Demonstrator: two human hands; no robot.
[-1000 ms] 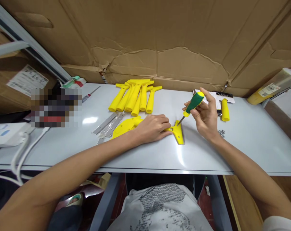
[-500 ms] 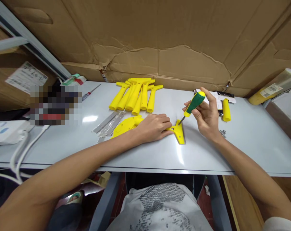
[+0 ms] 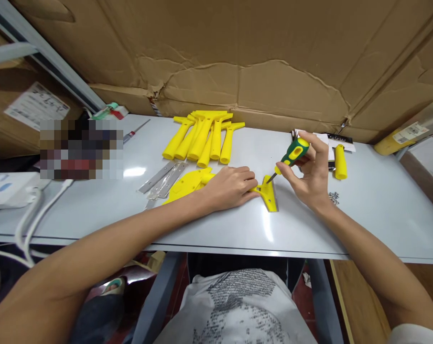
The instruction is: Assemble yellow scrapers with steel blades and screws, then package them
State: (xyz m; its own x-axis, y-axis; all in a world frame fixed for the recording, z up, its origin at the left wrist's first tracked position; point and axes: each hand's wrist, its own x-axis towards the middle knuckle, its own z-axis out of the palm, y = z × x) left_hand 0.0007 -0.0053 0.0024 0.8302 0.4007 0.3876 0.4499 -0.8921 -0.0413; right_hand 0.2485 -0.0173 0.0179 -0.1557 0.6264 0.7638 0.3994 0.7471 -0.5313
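Note:
My left hand (image 3: 234, 188) is closed round the handle of a yellow scraper (image 3: 268, 197), pressing it flat on the table. A metal blade edge shows along the right side of the scraper's wide head. In my right hand (image 3: 312, 179) is a green and yellow screwdriver (image 3: 291, 154), tilted, its tip touching the upper part of the head. Several small screws (image 3: 333, 198) lie beside my right wrist. Yellow flat head pieces (image 3: 186, 184) and loose metal blades (image 3: 162, 177) lie left of my left hand, partly behind that arm.
Yellow scraper handles (image 3: 204, 136) are heaped at the back of the table (image 3: 216, 234). A yellow tube (image 3: 340, 162) stands near papers on the right. Another screwdriver (image 3: 137, 131), white cables (image 3: 40, 215) and a carton (image 3: 23, 105) are to the left. Cardboard (image 3: 259, 33) walls the back.
My right hand has turned the screwdriver and its handle leans further right. The tip stays on the scraper's head. My left hand keeps its hold; the view has shifted slightly.

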